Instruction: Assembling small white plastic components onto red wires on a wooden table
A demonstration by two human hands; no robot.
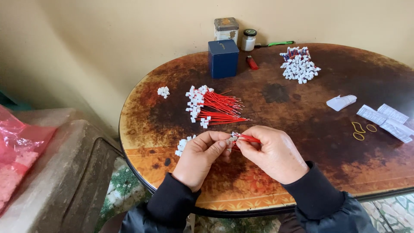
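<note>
My left hand (pixel 199 156) and my right hand (pixel 272 152) meet over the near edge of the brown oval table (pixel 302 108). Together they pinch a short red wire with a small white connector (pixel 236 137) at its end; the fingertips hide part of it. A few loose white connectors (pixel 183 144) lie just left of my left hand. Beyond the hands lies a fanned pile of red wires with white connectors (pixel 211 106). A small cluster of white connectors (pixel 163 91) sits farther left.
At the back stand a blue box (pixel 223 58), a tin (pixel 227 29), a small jar (pixel 248 39), a red lighter (pixel 252 63) and a bundled heap of finished connectors (pixel 299 65). Paper packets (pixel 384 117) and yellow rubber bands (pixel 359 130) lie right. A pink bag (pixel 17 151) rests left.
</note>
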